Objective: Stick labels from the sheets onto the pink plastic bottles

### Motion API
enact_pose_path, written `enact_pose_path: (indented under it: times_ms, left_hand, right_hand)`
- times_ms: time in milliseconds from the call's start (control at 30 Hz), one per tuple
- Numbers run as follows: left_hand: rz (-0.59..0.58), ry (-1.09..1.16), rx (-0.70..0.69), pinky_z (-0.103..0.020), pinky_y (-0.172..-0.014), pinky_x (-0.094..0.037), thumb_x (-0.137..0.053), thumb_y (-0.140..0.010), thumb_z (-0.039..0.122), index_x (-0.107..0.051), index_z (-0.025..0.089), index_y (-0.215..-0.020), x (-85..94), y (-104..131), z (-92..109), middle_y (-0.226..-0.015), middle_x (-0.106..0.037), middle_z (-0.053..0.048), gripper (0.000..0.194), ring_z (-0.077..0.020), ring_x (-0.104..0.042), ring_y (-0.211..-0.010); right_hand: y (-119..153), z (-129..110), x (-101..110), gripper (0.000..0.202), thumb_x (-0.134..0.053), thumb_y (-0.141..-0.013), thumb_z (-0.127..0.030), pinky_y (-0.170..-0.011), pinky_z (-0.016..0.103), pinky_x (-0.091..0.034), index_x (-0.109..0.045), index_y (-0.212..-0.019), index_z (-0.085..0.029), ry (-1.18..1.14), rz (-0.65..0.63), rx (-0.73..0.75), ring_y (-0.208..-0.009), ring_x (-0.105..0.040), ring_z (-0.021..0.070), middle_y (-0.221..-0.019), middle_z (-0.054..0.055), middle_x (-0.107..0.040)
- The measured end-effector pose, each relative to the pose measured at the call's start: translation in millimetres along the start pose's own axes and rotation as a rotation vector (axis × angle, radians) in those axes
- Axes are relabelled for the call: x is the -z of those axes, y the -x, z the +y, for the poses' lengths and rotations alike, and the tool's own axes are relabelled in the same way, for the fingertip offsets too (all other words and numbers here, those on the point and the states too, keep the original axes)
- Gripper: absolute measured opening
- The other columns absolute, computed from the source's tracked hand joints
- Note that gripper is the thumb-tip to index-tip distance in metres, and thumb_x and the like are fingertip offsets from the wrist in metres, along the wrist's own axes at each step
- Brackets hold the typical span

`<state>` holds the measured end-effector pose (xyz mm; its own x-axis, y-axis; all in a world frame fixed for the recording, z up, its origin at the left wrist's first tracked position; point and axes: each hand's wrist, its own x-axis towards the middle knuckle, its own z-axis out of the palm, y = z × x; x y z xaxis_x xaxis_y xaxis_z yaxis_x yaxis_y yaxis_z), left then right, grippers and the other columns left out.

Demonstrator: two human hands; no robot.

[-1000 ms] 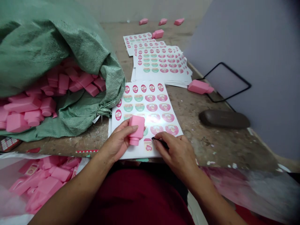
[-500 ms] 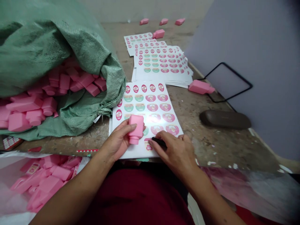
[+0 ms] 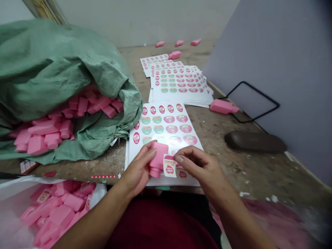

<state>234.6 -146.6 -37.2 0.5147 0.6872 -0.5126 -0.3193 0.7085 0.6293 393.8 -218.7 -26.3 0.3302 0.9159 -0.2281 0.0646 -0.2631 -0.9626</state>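
My left hand point(image 3: 140, 169) is closed around a pink plastic bottle point(image 3: 160, 155), neck tilted down toward me. Between thumb and fingertip, my right hand point(image 3: 198, 162) pinches the upper edge of a small cream and pink label sticker point(image 3: 169, 168). The sticker hangs beside the bottle's right side; whether it touches the bottle I cannot tell. Under both hands lies a white sheet of stickers point(image 3: 133, 154) with rows of pink and green labels. No black tool shows in my right hand, though part of its palm is hidden.
A green woven sack point(image 3: 101, 69) spills pink bottles point(image 3: 44, 128) at left. Below it, a white bag point(image 3: 10, 190) holds more bottles. Further sticker sheets point(image 3: 166, 97) lie behind. At right are a lone bottle point(image 3: 223, 106), a black wire frame point(image 3: 261, 89) and a dark case point(image 3: 255, 141).
My right hand has lifted a label sticker up beside the bottle; the black tool it held is out of sight. The bottle stays in my left hand. The camera view has tilted up.
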Motion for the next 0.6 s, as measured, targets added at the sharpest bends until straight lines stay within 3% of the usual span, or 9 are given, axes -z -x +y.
enact_pose_path:
  times_ms: [233, 600]
  left_hand:
    - [0.029, 0.066, -0.007, -0.027, -0.078, -0.052, -0.048, -0.099, 0.035, -0.062, 0.019, -0.117, -7.8, 6.2, -4.2, -0.108, -0.067, -0.007, 0.028, -0.0164, -0.063, -0.093]
    - [-0.013, 0.068, -0.038, -0.025, -0.078, -0.051, -0.057, -0.095, 0.037, -0.062, 0.020, -0.117, -8.7, 8.2, -4.0, -0.107, -0.065, -0.004, 0.029, -0.0133, -0.060, -0.089]
  right_hand:
    - [-9.6, 3.1, -9.8, 0.027, -0.068, -0.078, -0.049, -0.045, 0.024, -0.036, -0.062, -0.074, -0.023, -0.003, -0.002, 0.016, -0.049, -0.043, 0.0111, -0.057, -0.004, -0.050]
    - [-14.6, 5.7, -13.6, 0.031, -0.069, -0.076, -0.051, -0.045, 0.024, -0.033, -0.059, -0.073, -0.023, -0.028, 0.032, -0.007, -0.049, -0.042, 0.0108, -0.057, -0.004, -0.050]
